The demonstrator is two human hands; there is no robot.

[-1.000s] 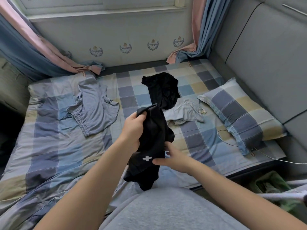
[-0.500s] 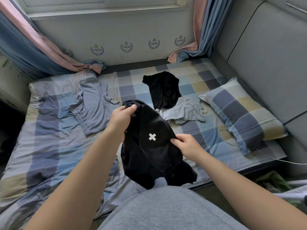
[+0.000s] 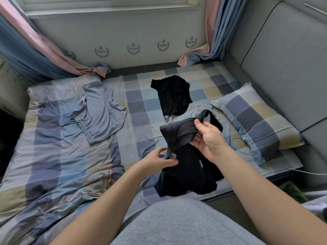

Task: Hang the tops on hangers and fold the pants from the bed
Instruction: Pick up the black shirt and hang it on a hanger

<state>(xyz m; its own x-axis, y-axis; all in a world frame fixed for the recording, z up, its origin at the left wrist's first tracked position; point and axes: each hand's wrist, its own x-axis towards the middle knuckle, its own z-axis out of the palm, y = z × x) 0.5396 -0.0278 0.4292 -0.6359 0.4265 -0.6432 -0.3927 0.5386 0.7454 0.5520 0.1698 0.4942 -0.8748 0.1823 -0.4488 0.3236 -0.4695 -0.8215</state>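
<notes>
I hold a black garment (image 3: 185,167) above the near edge of the bed (image 3: 53,156). My right hand (image 3: 208,140) grips its folded upper edge, thumb on top, and the rest hangs in a bunch below. My left hand (image 3: 159,159) is at the garment's left side with fingers loosely curled, thumb touching the cloth; no firm grip shows. Another black garment (image 3: 172,96) lies further back on the bed, partly over a light grey garment (image 3: 194,112). A grey-blue garment (image 3: 100,114) with an elastic waistband lies crumpled on the left.
A checked pillow (image 3: 254,117) lies at the right, with a thin white cable (image 3: 247,153) beside it. A grey padded wall (image 3: 283,59) borders the right side. Pink and blue curtains (image 3: 44,50) hang at both back corners. Something green (image 3: 293,190) lies on the floor at right.
My left hand let go of the garment's top and dropped to its left side. My right hand rose and took the upper edge. The white cross mark is now out of sight.
</notes>
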